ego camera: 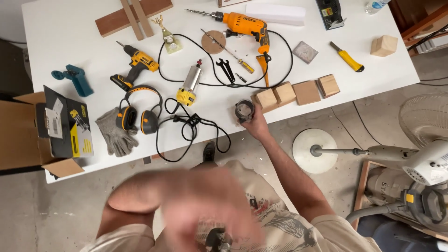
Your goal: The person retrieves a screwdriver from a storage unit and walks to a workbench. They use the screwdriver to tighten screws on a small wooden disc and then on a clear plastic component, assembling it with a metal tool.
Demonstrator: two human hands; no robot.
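My right hand [255, 127] reaches to the near edge of the white table [70, 28] and grips a short grey metal cylinder [244, 110], which stands beside a row of wooden blocks [284, 93]. My left hand [186, 205] is raised close to the camera and blurred by motion. A small dark object [217, 240] shows just below it; whether the hand holds it is unclear. A silver and yellow motor unit [190, 84] with a black cable [193, 126] lies left of the cylinder.
On the table lie an orange corded drill [245, 25], a yellow cordless drill [135, 65], ear muffs [140, 114], grey gloves [116, 133], wrenches [226, 70], a utility knife [347, 58] and wood planks [133, 16]. A cardboard box [23, 135] sits left; a tipped fan [420, 154] lies right.
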